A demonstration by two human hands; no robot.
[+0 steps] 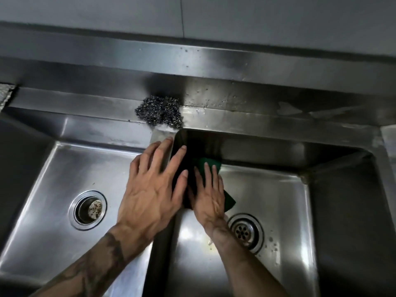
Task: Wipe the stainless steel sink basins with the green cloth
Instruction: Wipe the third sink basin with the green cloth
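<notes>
Pressing the green cloth [216, 166] flat-fingered against the right basin's [278, 200] inner wall, the right hand [209, 198] wipes; beside it, the left hand [154, 183] rests spread, empty, on the divider [162, 136]. Droplets near its drain [246, 232] suggest wiping remains.

No text, label or number is legible

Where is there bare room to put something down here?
Left basin floor around its drain is bare. Crowded: the divider, under the left hand and right hand on the green cloth; steel wool fills the ledge behind.
</notes>
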